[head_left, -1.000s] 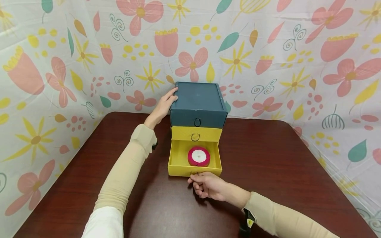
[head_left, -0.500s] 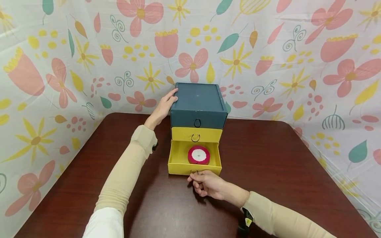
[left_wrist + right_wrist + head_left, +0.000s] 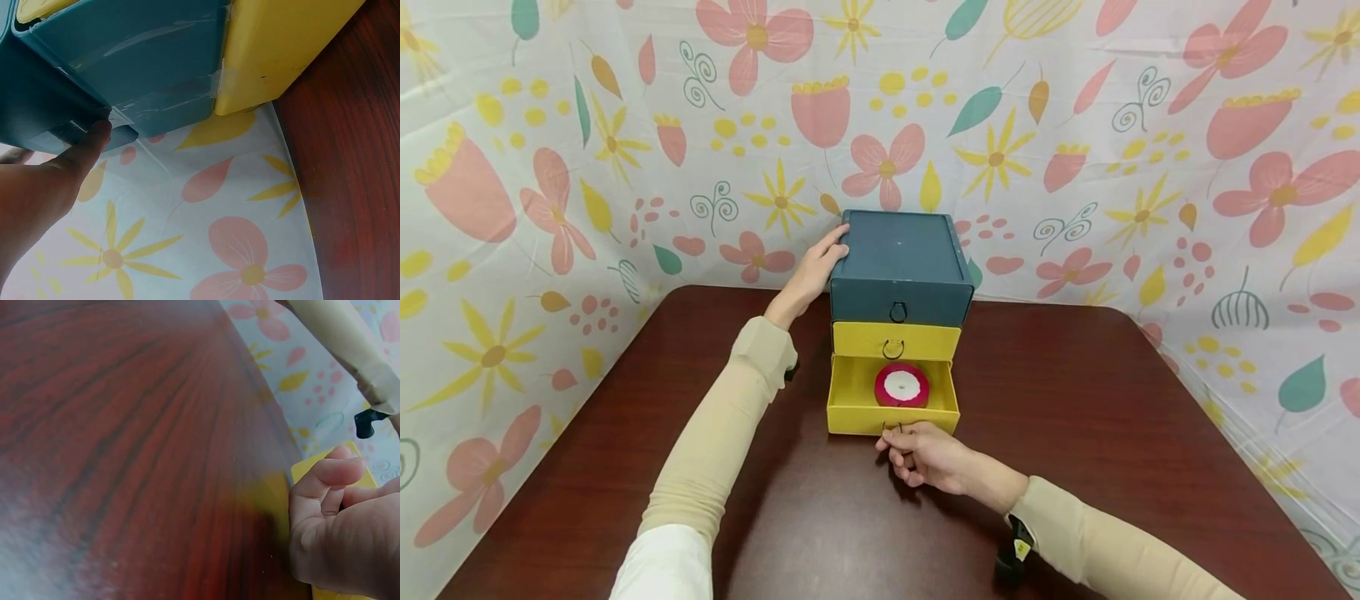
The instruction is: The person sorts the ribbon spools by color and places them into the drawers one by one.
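Note:
A stacked drawer cabinet (image 3: 898, 246) stands toward the back of the table, with a dark blue top unit above yellow drawers. My left hand (image 3: 811, 271) rests on its upper left edge, the fingers extended; in the left wrist view a digit (image 3: 94, 140) touches the blue side. The bottom yellow drawer (image 3: 853, 419) is pulled partly out. Inside it lies a roll of magenta ribbon (image 3: 886, 398) with a white centre. At the drawer's front, my right hand (image 3: 928, 457) pinches the thin dark loop handle (image 3: 884, 428), its other fingers curled below. The fingertips partly hide the loop.
Above the bottom drawer, a yellow drawer (image 3: 857, 342) and the blue drawer (image 3: 861, 302) are closed, each with a dark loop handle. The glossy brown table (image 3: 1067, 400) meets a flower-printed cloth (image 3: 1045, 200) behind and at both sides.
The bottom drawer has slid a little way inward, toward the cabinet, and my right hand has moved with it. My left hand stays in its place on the cabinet.

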`<state>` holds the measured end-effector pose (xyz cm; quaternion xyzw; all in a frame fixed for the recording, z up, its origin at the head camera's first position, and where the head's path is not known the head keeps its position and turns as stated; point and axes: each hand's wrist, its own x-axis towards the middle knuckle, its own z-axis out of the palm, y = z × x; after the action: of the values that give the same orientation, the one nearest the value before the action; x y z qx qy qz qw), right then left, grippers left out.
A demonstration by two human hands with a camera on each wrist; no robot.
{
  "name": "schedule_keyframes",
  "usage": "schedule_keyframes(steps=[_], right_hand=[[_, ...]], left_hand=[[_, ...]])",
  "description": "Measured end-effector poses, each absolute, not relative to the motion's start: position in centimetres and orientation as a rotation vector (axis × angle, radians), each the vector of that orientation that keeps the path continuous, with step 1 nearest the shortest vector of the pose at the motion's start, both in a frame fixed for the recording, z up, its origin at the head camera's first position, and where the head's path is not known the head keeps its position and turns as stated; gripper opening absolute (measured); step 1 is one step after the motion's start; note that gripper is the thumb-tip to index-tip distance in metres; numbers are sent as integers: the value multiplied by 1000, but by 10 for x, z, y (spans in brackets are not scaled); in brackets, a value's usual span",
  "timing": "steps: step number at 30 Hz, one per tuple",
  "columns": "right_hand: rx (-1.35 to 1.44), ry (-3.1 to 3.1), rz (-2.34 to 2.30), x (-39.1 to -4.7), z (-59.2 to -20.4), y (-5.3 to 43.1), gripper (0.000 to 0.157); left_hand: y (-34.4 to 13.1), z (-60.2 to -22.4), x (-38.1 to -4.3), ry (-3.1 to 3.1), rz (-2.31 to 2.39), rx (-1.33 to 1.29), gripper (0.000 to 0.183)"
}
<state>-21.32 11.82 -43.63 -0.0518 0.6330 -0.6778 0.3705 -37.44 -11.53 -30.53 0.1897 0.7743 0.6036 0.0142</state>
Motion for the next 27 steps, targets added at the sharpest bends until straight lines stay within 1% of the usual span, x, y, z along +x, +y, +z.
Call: schedule_keyframes(steps=[15, 27], right_hand=[[-144, 1624, -1744, -235, -435, 119, 22], [-101, 1626, -1762, -251, -434, 117, 23]], left_hand=[[-114, -304, -372, 2457, 1873, 594, 54], [-114, -306, -371, 2494, 1841, 606, 53]])
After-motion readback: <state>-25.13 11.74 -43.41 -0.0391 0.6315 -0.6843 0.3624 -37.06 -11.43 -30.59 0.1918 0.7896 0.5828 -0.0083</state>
